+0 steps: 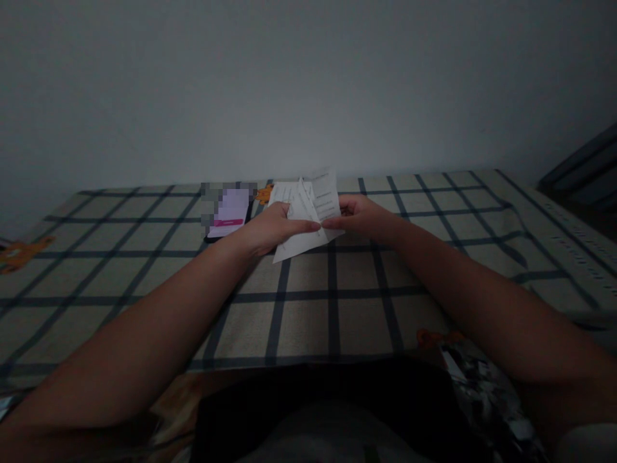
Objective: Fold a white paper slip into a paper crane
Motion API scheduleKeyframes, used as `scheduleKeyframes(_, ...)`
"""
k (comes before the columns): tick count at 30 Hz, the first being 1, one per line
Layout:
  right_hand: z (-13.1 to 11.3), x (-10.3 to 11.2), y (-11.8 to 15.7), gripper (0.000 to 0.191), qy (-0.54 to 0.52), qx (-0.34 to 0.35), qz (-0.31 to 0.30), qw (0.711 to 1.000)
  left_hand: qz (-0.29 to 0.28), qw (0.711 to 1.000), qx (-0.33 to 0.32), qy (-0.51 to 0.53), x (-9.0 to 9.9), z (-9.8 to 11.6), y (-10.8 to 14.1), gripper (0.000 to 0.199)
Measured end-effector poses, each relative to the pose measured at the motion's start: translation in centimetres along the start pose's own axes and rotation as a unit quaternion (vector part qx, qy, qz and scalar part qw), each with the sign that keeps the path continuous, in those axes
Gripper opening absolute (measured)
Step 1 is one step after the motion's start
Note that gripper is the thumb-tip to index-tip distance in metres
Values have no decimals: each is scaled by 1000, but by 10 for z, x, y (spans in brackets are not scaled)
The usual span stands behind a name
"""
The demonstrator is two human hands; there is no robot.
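Note:
A creased sheet of white paper with printed lines is held up over the checked cloth in the middle of the view. My left hand grips its left part, thumb stretched across the front. At the right part, my right hand pinches the sheet between thumb and fingers. The two thumb tips nearly meet near the fold. One flap of the paper stands up toward the wall. Just left of my left hand lies a phone with a lit screen, partly pixelated.
The checked cloth covers the table, which meets a plain wall. Orange printed figures show on the cloth at the far left and behind the paper. A dark slatted object stands at the right edge.

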State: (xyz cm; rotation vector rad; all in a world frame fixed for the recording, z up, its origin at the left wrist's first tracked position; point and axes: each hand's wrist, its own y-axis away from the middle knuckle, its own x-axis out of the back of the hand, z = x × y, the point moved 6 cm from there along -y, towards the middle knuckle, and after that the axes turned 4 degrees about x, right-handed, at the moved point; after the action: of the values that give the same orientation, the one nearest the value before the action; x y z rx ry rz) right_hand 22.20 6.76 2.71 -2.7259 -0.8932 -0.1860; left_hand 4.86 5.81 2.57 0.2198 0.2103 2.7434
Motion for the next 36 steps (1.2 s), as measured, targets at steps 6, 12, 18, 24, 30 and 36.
scheduleKeyframes(6,-2,2,0,35,36,0,20,999,5,1000,10,-7,2,-4,-1,43)
scheduleKeyframes(12,-12,-1,0,27,41,21,26,999,13,1000,3,10,2,-2,0,45)
scheduleKeyframes(18,-5,1,0,32,16,-26,24,999,23,1000,6,11,5,-4,-3,46)
scheduleKeyframes(24,-4,2,0,39,6,-11,14,1000,14,1000,6,27,4,-7,-5,50)
scheduleKeyframes(30,-5,0,1,43,-14,-18,12,1000,3,1000,-11,28,2,-3,-3,50)
scheduleKeyframes(36,-7,2,-2,36,-9,25,32,999,26,999,10,45,2,0,1,54)
